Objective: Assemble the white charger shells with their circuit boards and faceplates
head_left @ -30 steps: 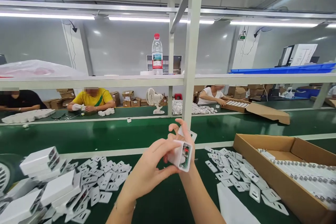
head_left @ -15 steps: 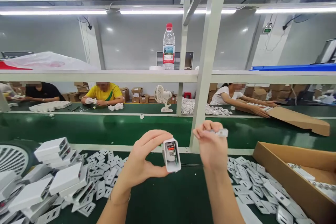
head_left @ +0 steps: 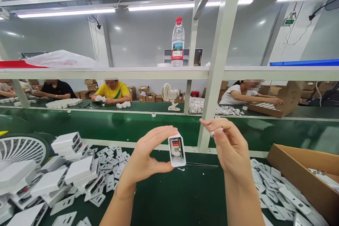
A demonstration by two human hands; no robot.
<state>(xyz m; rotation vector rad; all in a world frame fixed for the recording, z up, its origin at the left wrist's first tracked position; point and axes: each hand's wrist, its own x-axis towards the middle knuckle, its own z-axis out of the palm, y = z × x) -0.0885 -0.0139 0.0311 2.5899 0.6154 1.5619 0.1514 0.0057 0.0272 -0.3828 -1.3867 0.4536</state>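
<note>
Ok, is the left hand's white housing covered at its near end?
No, the near end of the white housing in the left hand is open, showing a red part inside.

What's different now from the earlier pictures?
The right hand moved rightward, away from the open white housing; it still pinches a small white piece. Across the green belt, a person's cardboard flap swung up. The left hand still holds the housing, and the water bottle still stands on the shelf.

glossy white plastic housings point(head_left: 79, 169), matt brown cardboard box point(head_left: 299, 167), smooth clear plastic bottle point(head_left: 178, 42)
</note>
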